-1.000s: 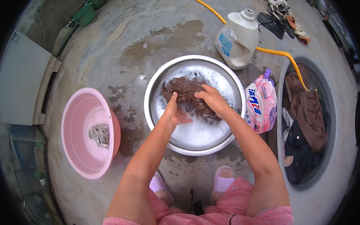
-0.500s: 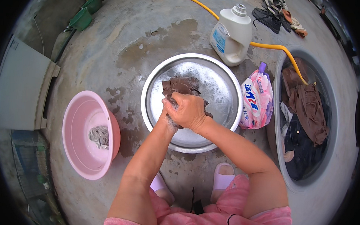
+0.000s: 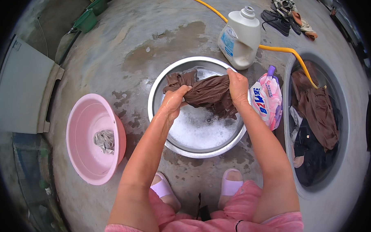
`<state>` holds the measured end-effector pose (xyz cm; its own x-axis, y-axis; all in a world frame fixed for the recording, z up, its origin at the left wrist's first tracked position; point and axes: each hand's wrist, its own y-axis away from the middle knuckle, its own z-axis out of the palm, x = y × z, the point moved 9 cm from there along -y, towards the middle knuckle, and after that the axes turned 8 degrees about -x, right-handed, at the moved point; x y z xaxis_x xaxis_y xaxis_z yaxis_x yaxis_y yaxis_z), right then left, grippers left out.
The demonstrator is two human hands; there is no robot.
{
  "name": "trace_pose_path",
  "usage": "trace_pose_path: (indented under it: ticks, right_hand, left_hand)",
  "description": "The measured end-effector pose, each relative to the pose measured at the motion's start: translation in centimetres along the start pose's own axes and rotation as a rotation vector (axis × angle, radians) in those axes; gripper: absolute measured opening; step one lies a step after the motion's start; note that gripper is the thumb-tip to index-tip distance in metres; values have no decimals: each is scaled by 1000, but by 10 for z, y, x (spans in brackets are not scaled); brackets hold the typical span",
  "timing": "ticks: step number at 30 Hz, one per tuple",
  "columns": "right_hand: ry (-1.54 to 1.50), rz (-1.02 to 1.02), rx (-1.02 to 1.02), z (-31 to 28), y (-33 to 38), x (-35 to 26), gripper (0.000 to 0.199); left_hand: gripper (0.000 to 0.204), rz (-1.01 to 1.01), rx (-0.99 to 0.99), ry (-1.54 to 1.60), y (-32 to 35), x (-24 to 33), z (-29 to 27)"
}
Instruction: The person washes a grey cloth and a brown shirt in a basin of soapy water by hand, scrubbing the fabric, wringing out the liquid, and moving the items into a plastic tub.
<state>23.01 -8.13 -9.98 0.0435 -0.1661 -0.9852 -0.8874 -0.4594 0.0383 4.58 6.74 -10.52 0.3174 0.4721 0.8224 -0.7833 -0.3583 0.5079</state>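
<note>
A wet brown garment (image 3: pixel 211 91) is stretched between my two hands over a round metal basin (image 3: pixel 192 152). My left hand (image 3: pixel 174 100) is closed on its left part, thumb on top. At the right, my right hand (image 3: pixel 238 87) grips the other end, close to the basin's right rim. The cloth between them is bunched in folds, and some hangs beyond my left hand toward the far left of the basin. Soapy water (image 3: pixel 203 131) with white foam covers the basin's bottom. The fingers underneath the cloth are mostly hidden.
A pink tub (image 3: pixel 76 153) with a grey cloth (image 3: pixel 104 141) stands left. Right of the basin are a pink pouch (image 3: pixel 268 98), a white jug (image 3: pixel 241 40) and a large grey tub (image 3: pixel 301 189) of dark clothes. A yellow hose (image 3: pixel 277 48) runs into it. Shoes (image 3: pixel 280 21) lie farther back.
My hands were together, pressing the bunched garment in the basin. Now they are apart, the right one farther right, and the brown cloth is spread out and lifted between them.
</note>
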Motion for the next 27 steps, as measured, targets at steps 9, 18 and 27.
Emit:
trace_pose_path:
  ticks: [9,18,27]
  right_hand:
    - [469,-288,-109,36,43,-31,39]
    - [1284,-50,-691,64,69,38,89]
    - [1153,247,-916,85,76,97,74]
  left_hand:
    - [55,-229,-54,167,-8,-54,-18]
    - [78,-471,123,210,-6,-106,-32]
    - [77,-458,159,137,-17,-132,-22]
